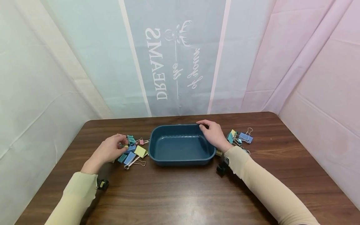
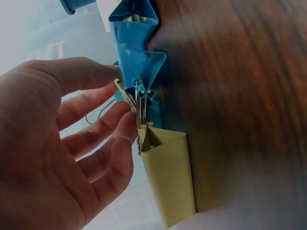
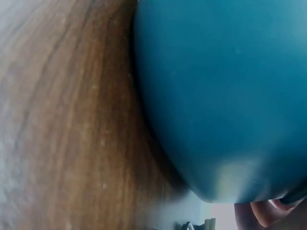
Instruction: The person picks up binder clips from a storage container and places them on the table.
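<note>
A deep blue plastic tray (image 1: 180, 162) stands on the table, nothing inside it. My right hand (image 1: 212, 133) grips its rim at the back right corner; in the right wrist view the tray's outer wall (image 3: 225, 96) fills much of the picture, with curled fingers (image 3: 268, 213) at its edge. Left of the tray, my left hand (image 1: 110, 148) is at a pile of binder clips, its thumb and fingers pinching a yellow binder clip (image 1: 125, 146), mostly hidden by the fingers. Close by lie blue clips (image 2: 136, 31) and a larger yellow clip (image 2: 168, 177).
More clips in the left pile include a pink one (image 1: 141, 142) and a light yellow one (image 1: 140, 151). To the right of the tray lies a second pile, with a blue clip (image 1: 246, 137) at its edge. A printed curtain (image 1: 180, 62) hangs behind the wooden table (image 1: 180, 193).
</note>
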The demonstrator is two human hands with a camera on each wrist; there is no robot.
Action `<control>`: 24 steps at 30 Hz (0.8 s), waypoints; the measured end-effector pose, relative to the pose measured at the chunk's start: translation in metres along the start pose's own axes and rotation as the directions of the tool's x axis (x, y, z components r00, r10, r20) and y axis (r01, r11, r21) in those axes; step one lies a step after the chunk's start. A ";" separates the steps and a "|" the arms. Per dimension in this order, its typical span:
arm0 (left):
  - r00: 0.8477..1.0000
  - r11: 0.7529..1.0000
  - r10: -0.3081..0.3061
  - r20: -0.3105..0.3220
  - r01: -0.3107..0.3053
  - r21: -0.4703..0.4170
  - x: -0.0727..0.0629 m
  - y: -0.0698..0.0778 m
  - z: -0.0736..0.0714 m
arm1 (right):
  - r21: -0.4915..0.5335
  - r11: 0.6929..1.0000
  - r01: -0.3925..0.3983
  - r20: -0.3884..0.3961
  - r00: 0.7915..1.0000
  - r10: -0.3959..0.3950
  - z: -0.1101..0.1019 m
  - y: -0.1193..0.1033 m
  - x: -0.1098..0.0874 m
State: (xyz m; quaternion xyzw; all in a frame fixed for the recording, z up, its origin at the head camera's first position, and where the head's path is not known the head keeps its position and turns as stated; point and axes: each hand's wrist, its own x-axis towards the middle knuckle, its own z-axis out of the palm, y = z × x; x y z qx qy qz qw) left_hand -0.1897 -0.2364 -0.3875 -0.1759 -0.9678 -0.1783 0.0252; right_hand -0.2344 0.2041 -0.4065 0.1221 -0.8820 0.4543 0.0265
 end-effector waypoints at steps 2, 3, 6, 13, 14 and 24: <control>1.000 1.000 -0.003 0.000 0.003 0.002 -0.001 0.000 -0.001 | -0.031 0.999 0.029 -0.035 0.999 -0.030 0.000 -0.001 -0.001; 1.000 1.000 -0.006 -0.002 0.006 0.002 -0.001 0.000 -0.001 | -0.039 0.999 0.038 -0.052 0.998 -0.040 0.000 -0.002 -0.001; 1.000 1.000 -0.022 -0.016 0.021 -0.003 -0.003 0.003 -0.004 | -0.055 0.997 0.059 -0.102 0.993 -0.064 0.001 -0.005 -0.003; 0.996 0.999 -0.034 -0.077 0.031 -0.037 -0.004 0.021 -0.014 | -0.112 0.987 0.112 -0.192 0.973 -0.132 -0.003 -0.010 -0.005; 0.996 0.999 -0.032 -0.081 0.028 -0.042 -0.003 0.025 -0.014 | -0.119 0.986 0.116 -0.194 0.971 -0.138 -0.004 -0.011 -0.006; 0.988 0.999 -0.052 -0.148 0.050 -0.014 0.000 0.068 -0.009 | -0.228 0.966 0.121 -0.110 0.983 -0.149 -0.015 -0.016 -0.022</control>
